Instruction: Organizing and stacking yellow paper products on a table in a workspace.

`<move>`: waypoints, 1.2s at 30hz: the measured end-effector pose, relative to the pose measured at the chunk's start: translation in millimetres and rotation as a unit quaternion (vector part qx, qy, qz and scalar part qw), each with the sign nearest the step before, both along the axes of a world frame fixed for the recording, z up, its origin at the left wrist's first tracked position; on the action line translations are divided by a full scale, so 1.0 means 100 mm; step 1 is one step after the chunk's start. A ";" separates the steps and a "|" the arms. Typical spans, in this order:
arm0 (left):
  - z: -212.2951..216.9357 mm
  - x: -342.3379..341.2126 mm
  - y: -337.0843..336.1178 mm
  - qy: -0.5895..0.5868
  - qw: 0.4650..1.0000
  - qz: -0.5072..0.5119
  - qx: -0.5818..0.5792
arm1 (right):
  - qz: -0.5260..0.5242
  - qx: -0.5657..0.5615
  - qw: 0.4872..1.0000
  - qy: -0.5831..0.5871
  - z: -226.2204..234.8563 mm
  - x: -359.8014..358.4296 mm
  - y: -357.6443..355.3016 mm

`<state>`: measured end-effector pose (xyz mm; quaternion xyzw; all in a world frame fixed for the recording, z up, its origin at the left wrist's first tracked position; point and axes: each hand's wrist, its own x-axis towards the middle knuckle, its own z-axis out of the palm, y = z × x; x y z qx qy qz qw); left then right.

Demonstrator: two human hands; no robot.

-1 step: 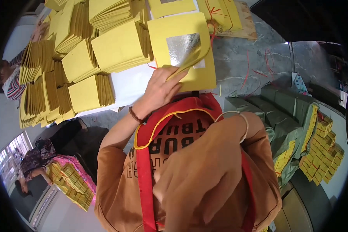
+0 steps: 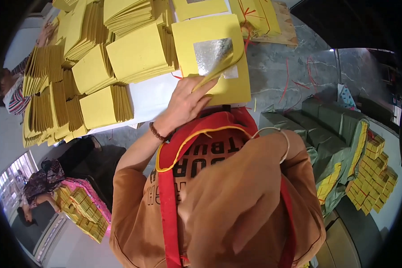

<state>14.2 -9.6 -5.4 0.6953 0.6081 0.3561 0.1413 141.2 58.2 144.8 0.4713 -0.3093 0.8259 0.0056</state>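
Note:
At the table's near edge, my left hand [image 2: 186, 99] grips the curled lower edge of a yellow paper sheet [image 2: 183, 40] bearing a silver foil square [image 2: 212, 51]. The lifted edge bends over, and more yellow paper with a strip of foil shows beneath it. My left fingers are closed round the fold. Raised close in front of my chest, my right hand [image 2: 236, 201] is large and blurred. It is away from the paper, with its fingers bent downward; the fingertips are mostly hidden, and I see nothing held.
Folded yellow paper stacks [image 2: 140, 53] fill the white table's [image 2: 152, 100] left side. A tied yellow bundle [image 2: 259, 18] lies at the far right. Green-wrapped packs [image 2: 317, 120] stand right, beside stacked yellow bundles [image 2: 373, 176]. Two other people [image 2: 15, 89] are at left. Red strips [image 2: 286, 80] litter the floor.
My right hand has shifted very slightly in front of my chest. The left hand keeps its grip on the sheet's curled edge.

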 end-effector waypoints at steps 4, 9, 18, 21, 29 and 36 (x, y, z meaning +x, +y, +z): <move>-0.01 -0.05 -0.03 -0.176 0.979 0.036 -0.101 | -0.201 0.121 0.958 -0.166 -0.19 0.17 0.30; 0.02 -0.09 0.00 -0.210 0.969 0.069 -0.111 | -0.465 0.123 0.735 -0.477 -0.59 0.54 0.40; 0.01 -0.10 0.05 -0.221 0.968 0.109 -0.039 | -0.560 0.090 0.607 -0.557 -1.24 0.44 0.71; 0.07 -0.09 0.06 -0.269 0.950 0.117 -0.106 | -0.562 0.106 0.611 -0.548 -1.28 0.37 0.71; -0.09 -0.19 0.08 -0.529 0.836 0.106 -0.101 | -0.569 0.110 0.613 -0.537 -1.32 0.33 0.71; -0.05 -0.21 0.06 -0.487 0.858 0.088 -0.140 | -0.568 0.113 0.608 -0.543 -1.34 0.35 0.72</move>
